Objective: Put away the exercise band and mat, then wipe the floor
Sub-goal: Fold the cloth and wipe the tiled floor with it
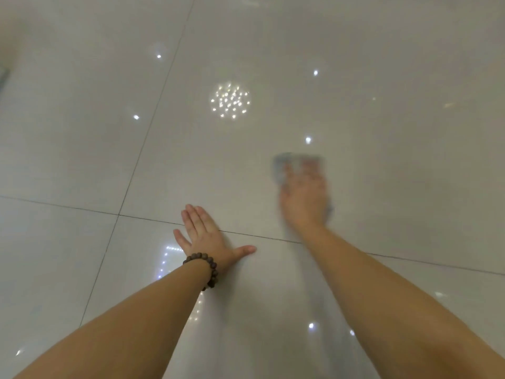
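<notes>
My right hand [304, 196] lies flat on a pale grey-blue cloth [281, 166] and presses it onto the glossy white tiled floor [382, 132]. Hand and cloth are blurred by motion; the cloth shows past my fingertips and along the hand's right edge. My left hand [207, 236] rests flat on the floor with fingers straight and thumb spread to the right, across a dark grout line. A brown bead bracelet [207, 266] circles its wrist. No exercise band or mat is in view.
Large shiny tiles with dark grout lines [142, 149] fill the view and mirror the ceiling lights [229, 101]. A grey edge of some object [3, 77] shows at the far left border.
</notes>
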Available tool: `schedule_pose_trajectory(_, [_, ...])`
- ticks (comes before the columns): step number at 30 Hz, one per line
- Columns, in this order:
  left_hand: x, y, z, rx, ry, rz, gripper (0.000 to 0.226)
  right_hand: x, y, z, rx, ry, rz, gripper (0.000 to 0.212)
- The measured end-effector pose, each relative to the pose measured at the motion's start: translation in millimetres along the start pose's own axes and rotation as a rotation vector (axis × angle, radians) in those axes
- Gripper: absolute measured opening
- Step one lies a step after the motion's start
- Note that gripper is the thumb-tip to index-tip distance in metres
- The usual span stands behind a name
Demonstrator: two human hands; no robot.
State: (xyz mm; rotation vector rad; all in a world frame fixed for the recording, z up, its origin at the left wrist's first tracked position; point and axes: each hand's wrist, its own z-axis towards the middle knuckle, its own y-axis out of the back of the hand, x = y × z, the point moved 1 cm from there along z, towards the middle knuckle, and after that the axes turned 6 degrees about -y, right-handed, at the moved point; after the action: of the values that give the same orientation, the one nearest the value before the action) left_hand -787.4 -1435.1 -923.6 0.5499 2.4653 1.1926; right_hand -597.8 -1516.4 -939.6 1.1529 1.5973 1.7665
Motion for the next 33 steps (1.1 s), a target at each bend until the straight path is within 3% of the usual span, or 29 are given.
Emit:
schedule_pose_trajectory(2, [0.0, 0.0, -3.6, -0.060, -0.013, -0.009, 0.155, 28.7, -15.6, -31.4, 0.125, 0.393, -0.056, 0.055])
schedule_pose_trajectory(4, [-5.3, 1.6, -8.6, -0.134, -0.062, -0.012, 0.150, -7.0, -6.7, -32.4, 0.122, 0.444, -0.032, 0.054])
schedule_pose_trajectory(7, [-28.5, 1.6, -24.0, -0.215, -0.210, -0.022, 0.139, -113.6, 15.5, -25.9, -0.045, 0.124, -0.046, 0.051])
schedule_pose_trajectory(10, [-67.7, -15.2, -35.9, -0.114, -0.296, -0.019, 0.145, -210.0, 48.5, -27.6, -0.113, -0.333, -0.080, 0.056])
schedule_pose_trajectory(12, [-93.4, -31.3, -37.8, -0.006, -0.315, 0.042, 0.151, -216.5, 56.3, -27.6, -0.134, -0.694, 0.009, 0.054])
schedule_pose_trajectory(13, [-102.1, -37.1, -37.4, 0.036, -0.312, 0.082, 0.153, -199.5, 54.3, -26.6, -0.150, -0.780, 0.039, 0.054])
schedule_pose_trajectory(15, [-112.1, -43.6, -35.3, 0.087, -0.283, 0.138, 0.156, -139.5, 38.5, -24.9, -0.176, -0.603, 0.028, 0.057])
schedule_pose_trajectory(18, [-113.5, -42.8, -35.4, 0.115, -0.246, 0.162, 0.150, -33.1, 8.2, -30.9, 0.023, 0.120, 0.025, 0.057])
schedule_pose_trajectory(20, [-115.7, -42.6, -33.4, 0.126, -0.237, 0.182, 0.148, -26.0, 6.4, -18.4, 0.140, 0.457, 0.011, 0.054])
schedule_pose_trajectory(21, [-115.8, -42.9, -33.2, 0.130, -0.230, 0.181, 0.150, -46.0, 12.5, -5.6, 0.110, 0.520, 0.025, 0.054])
schedule_pose_trajectory(23, [-116.9, -42.9, -33.2, 0.129, -0.225, 0.175, 0.152, -119.6, 28.5, 19.6, -0.011, 0.390, -0.016, 0.055])
schedule_pose_trajectory(25, [-117.3, -42.8, -33.0, 0.139, -0.217, 0.175, 0.153, -238.4, 49.9, 42.1, -0.136, -0.020, -0.069, 0.057])
schedule_pose_trajectory(27, [-118.6, -42.1, -32.8, 0.148, -0.212, 0.180, 0.154, -345.3, 81.3, 43.5, -0.052, -0.402, -0.124, 0.072])
schedule_pose_trajectory(28, [-119.6, -41.6, -33.2, 0.154, -0.210, 0.184, 0.154, -366.9, 92.5, 40.3, -0.046, -0.551, -0.097, 0.076])
schedule_pose_trajectory(30, [-120.5, -41.9, -33.4, 0.157, -0.205, 0.190, 0.155, -342.2, 89.1, 33.2, -0.120, -0.782, -0.047, 0.065])
schedule_pose_trajectory(31, [-120.4, -42.1, -33.3, 0.157, -0.202, 0.195, 0.155, -302.3, 78.4, 29.5, -0.161, -0.775, -0.043, 0.058])
schedule_pose_trajectory(33, [-120.9, -41.9, -33.4, 0.162, -0.203, 0.195, 0.154, -197.4, 58.3, 20.2, -0.169, -0.505, -0.005, 0.057])
